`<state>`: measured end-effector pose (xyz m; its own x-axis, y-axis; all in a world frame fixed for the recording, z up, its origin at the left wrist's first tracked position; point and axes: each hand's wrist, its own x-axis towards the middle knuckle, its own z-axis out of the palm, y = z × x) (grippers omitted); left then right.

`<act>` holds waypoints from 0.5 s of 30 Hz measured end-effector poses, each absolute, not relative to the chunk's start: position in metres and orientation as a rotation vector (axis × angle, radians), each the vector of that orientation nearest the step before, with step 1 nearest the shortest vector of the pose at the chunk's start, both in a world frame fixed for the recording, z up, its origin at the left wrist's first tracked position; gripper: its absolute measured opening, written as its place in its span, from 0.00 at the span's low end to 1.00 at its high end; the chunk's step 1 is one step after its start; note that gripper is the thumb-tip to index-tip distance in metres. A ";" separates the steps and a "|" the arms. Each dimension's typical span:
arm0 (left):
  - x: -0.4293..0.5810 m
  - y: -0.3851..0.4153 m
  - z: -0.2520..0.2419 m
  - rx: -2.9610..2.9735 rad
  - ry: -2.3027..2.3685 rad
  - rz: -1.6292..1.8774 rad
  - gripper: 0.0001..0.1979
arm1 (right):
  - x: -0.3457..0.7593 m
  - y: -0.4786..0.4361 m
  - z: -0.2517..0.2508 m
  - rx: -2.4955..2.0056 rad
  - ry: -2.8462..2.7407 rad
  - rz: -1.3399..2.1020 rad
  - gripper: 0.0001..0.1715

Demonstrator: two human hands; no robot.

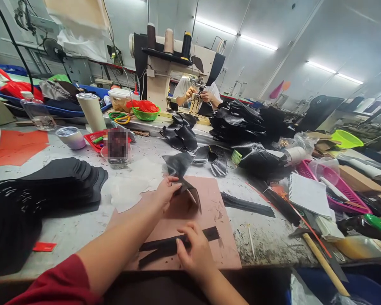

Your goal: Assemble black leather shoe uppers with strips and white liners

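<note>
A folded black leather piece (180, 173) stands above a pink cutting mat (224, 248), pinched in the left hand (165, 192). Nearer the body, the right hand (195, 254) presses bent fingertips onto black strips (160, 250) lying flat on the mat, not closed round them. The scuffed grey surface (82, 224) also carries a fanned stack of black cut pieces (57, 186), a spiral notebook (307, 195) and a jar (117, 148) whose label is blurred. Beyond stands a sewing machine (165, 67) under ceiling strip lights (235, 34), with a co-worker's hands (197, 94) at it.
</note>
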<state>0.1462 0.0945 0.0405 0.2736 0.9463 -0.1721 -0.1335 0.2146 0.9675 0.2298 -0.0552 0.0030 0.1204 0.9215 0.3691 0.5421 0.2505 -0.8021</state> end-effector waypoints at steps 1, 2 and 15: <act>0.144 0.089 0.038 1.023 0.988 0.955 0.16 | 0.226 -0.048 0.004 -1.400 -1.386 0.705 0.12; 0.143 0.083 0.037 0.992 0.987 0.958 0.16 | 0.222 -0.040 0.007 -1.353 -1.203 0.927 0.13; 0.050 0.009 0.017 1.995 1.111 0.779 0.12 | 0.213 0.012 0.013 -1.413 -0.214 1.141 0.08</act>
<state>0.0503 0.0091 0.0175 0.4478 0.8799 0.1592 0.4500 -0.3756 0.8102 0.2132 0.0118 0.0130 0.4939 0.7170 -0.4920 -0.4900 -0.2379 -0.8386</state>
